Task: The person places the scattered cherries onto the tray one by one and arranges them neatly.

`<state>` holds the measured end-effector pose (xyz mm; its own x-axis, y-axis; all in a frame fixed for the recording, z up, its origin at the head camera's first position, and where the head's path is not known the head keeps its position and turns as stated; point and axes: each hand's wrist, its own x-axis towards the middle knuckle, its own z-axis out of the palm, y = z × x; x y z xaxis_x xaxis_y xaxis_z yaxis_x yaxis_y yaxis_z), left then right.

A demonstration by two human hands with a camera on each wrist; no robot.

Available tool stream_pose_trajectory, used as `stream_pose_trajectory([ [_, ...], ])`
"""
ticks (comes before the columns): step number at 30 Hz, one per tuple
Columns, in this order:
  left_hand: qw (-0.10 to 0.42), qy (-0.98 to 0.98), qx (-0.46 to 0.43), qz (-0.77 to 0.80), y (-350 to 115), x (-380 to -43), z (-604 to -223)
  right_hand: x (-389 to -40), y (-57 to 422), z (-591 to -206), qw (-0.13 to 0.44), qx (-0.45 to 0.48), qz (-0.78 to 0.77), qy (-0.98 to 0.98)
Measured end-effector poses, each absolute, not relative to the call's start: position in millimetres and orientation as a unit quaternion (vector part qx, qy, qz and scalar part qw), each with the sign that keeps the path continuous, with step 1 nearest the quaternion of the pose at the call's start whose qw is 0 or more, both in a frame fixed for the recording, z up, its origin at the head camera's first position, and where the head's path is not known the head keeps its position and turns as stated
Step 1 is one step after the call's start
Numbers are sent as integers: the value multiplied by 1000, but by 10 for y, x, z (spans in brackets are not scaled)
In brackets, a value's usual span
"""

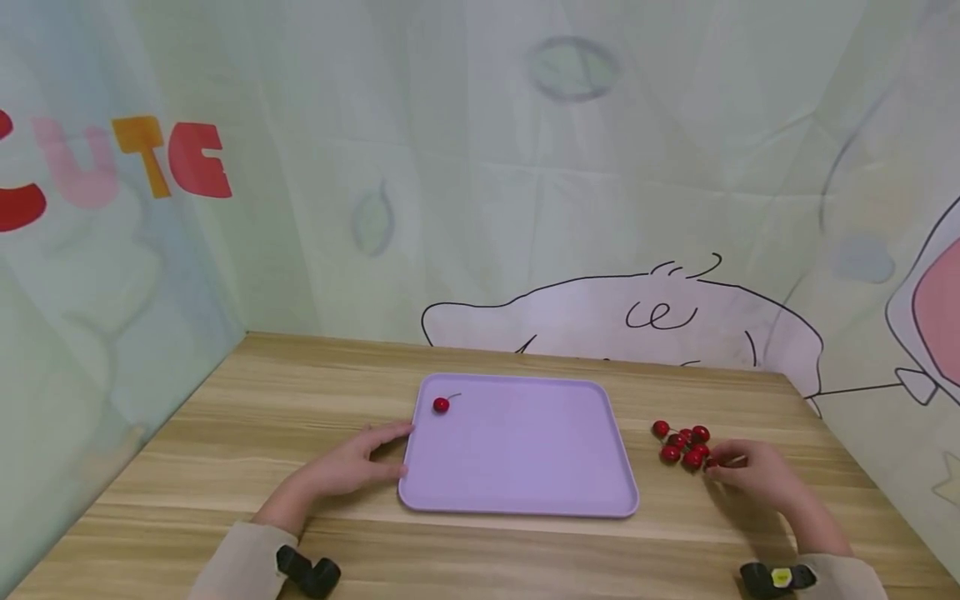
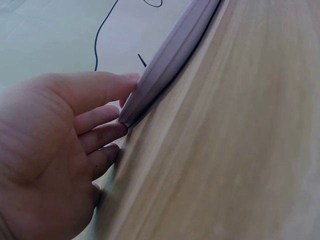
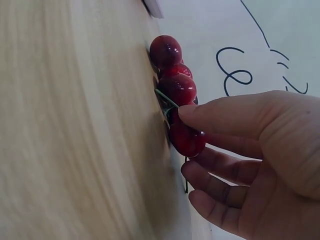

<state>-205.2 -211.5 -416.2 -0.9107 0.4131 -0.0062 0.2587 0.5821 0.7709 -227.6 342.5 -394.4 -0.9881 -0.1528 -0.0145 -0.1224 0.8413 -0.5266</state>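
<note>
So, the biggest thing first: everything behind the tray is covered by a printed fabric backdrop (image 1: pixel 465 167). Colourful "CUTE" letters (image 1: pixel 198 158) are printed on it, up and off to the left of the tray, and a cartoon figure (image 1: pixel 570 317) is drawn in black line just beyond the tray's far edge. Below and all around the tray, a wood-grain table (image 1: pixel 150 467) is seen.

The lilac rectangular tray (image 1: pixel 525 442) itself is set flat on that table. Beige sleeves (image 1: pixel 243 562) are worn on both arms, on the near side of the tray. The tray's left rim is touched by the left hand (image 1: pixel 345 471), with thumb and index finger spread apart. Off to the right of the tray, one of the dark red cherries (image 3: pixel 187 140) is pinched between the thumb and curled fingers of the right hand (image 1: pixel 761 473); how firmly it's gripped can't really be told. A small black camera is strapped to each wrist, nearer than the tray's front edge.

The cherry cluster (image 1: pixel 677 441) is bunched up on the table, a bit right of the tray, with that pinched one at its right side. A single cherry (image 1: pixel 441 405) is placed inside the tray, near the far left corner, its thin stem (image 1: pixel 453 395) pointed rightward.
</note>
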Motion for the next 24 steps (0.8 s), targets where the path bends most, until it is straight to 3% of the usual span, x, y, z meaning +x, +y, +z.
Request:
stream_pose_trajectory([
  [15, 105, 884, 170, 423, -2107, -2043, -4154, -2236, 3427, -3831, 40, -47, -268, 962],
  [24, 109, 882, 170, 426, -2101, -2036, -4145, -2266, 3331, -3572, -11, -87, -256, 963],
])
